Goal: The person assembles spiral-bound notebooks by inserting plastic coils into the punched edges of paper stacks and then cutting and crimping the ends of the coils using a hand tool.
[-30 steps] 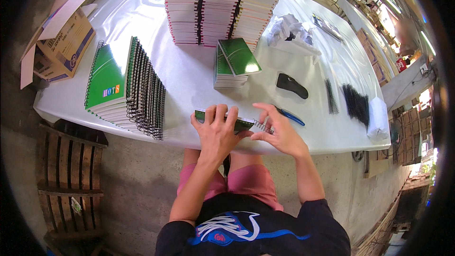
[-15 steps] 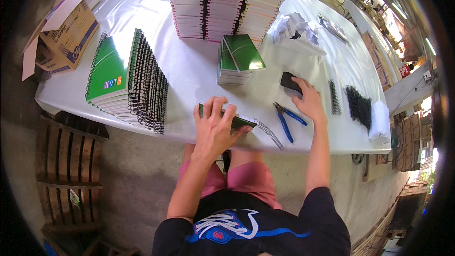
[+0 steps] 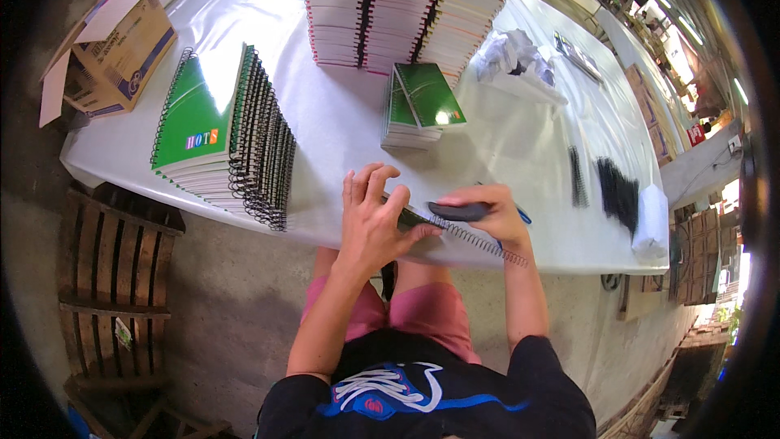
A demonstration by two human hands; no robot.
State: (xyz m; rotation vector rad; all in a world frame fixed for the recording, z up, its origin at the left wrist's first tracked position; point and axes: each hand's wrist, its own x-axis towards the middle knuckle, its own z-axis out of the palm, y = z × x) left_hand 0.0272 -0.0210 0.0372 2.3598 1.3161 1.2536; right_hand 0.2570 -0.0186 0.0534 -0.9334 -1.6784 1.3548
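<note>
White-covered table is shown under daylight, stacked notebooks at its far edge. At the near edge, the left hand is pressed flat, fingers spread, on a notebook; the right hand is closed around a dark tool beside the spiral. The notebook is mostly hidden.

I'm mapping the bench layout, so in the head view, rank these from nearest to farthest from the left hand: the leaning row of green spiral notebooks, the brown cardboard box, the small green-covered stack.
From the left hand:
1. Small green-covered stack, just beyond the hand, mid-table.
2. Leaning row of green spiral notebooks, to the left.
3. Brown cardboard box, far left corner.
</note>
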